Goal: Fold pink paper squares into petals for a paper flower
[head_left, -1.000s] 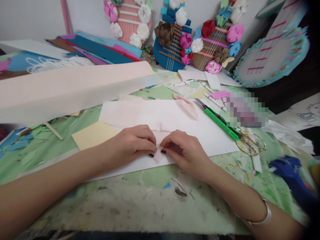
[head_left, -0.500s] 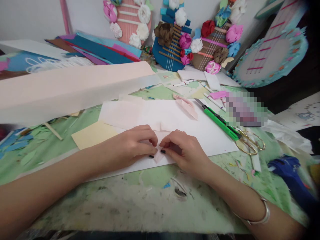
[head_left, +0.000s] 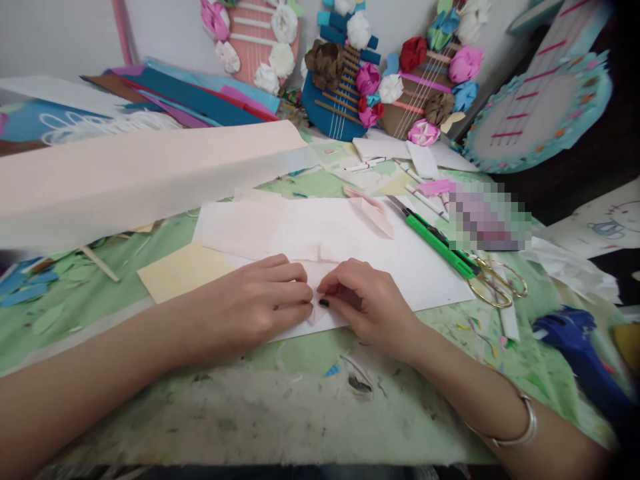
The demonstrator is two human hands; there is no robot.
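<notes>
My left hand [head_left: 260, 300] and my right hand [head_left: 365, 303] meet fingertip to fingertip over a small piece of pale pink folded paper [head_left: 316, 312], both pinching and pressing it down. The pink piece lies on a large white sheet [head_left: 415, 267] spread on the green, paint-stained table [head_left: 300, 407]. Most of the pink piece is hidden under my fingers. A second folded pink paper shape [head_left: 373, 210] rests farther back on the white sheet. A silver bangle circles my right wrist.
A green utility knife [head_left: 440, 245] and gold scissors [head_left: 497, 287] lie right of the sheet. A long pale pink paper roll [head_left: 140, 173] crosses the left. A yellow sheet [head_left: 180, 270], coloured card stacks and flower-decorated paper guitars [head_left: 345, 80] stand behind. A blue object [head_left: 575, 340] lies far right.
My left fingers have slid slightly right and flattened over the pink paper, covering more of it. The right hand has barely moved.
</notes>
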